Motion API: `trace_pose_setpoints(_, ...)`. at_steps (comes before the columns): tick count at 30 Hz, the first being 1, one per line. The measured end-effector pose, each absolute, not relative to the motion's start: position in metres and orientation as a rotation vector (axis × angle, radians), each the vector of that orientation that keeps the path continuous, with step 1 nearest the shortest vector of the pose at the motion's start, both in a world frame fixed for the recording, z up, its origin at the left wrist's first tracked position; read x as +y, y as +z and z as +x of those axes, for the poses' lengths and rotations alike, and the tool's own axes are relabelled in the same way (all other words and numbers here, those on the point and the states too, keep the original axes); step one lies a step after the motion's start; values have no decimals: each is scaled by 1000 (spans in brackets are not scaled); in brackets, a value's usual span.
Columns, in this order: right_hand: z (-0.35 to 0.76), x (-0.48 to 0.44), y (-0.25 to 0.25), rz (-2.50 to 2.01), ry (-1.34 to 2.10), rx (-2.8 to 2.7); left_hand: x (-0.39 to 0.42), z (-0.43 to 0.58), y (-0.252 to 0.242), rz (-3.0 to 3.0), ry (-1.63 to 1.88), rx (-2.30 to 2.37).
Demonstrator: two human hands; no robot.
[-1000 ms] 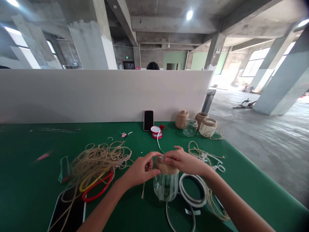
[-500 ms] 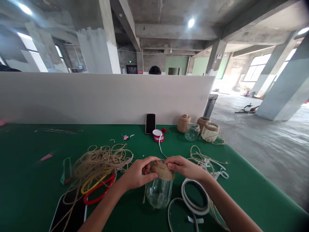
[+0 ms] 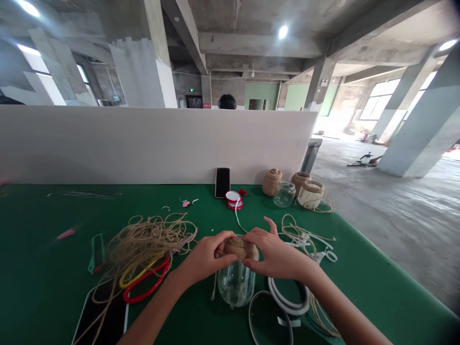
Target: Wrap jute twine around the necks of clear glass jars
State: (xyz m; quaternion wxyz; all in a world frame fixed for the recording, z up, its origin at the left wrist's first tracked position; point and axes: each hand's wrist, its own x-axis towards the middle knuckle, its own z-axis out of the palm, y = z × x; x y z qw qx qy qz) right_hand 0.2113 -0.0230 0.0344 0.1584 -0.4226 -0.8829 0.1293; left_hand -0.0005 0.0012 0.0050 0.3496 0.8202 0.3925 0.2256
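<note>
Nearest you, a tape roll (image 3: 295,309) lies on the counter (image 3: 194,316). Just beyond and left of it, the glass jar (image 3: 235,287) is between your hands. Your left hand (image 3: 204,254) keeps hold of the twine band (image 3: 240,247) at its left; your right hand (image 3: 276,254) grasps the right, its thumb now dropped from the top to the front, a far finger raised. That likely steadies the band from both sides. Farther off, a red-rimmed spool (image 3: 233,195) precedes the bare jar (image 3: 283,197).
</note>
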Motion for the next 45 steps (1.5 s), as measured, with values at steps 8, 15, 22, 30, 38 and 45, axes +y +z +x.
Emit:
trace_pose_setpoints(8,218,-19,35,-1184,494,-2490,2,2,1,2148,590,1032)
trace_pose_setpoints(15,214,-11,42,-1262,765,-2457,-8,12,10,2245,554,1102)
trace_pose_setpoints(22,219,-9,32,-1161,874,-2402,-10,7,10,2193,523,1086)
trace_pose_setpoints(30,231,-5,27,-1071,891,-2401,3,-12,7,2198,494,1046)
trace_pose_setpoints(38,235,-5,21,-1005,949,-2385,8,-8,-3,2099,498,957)
trace_pose_setpoints(45,237,-4,30,-974,947,-2451,6,0,-7,1910,535,785)
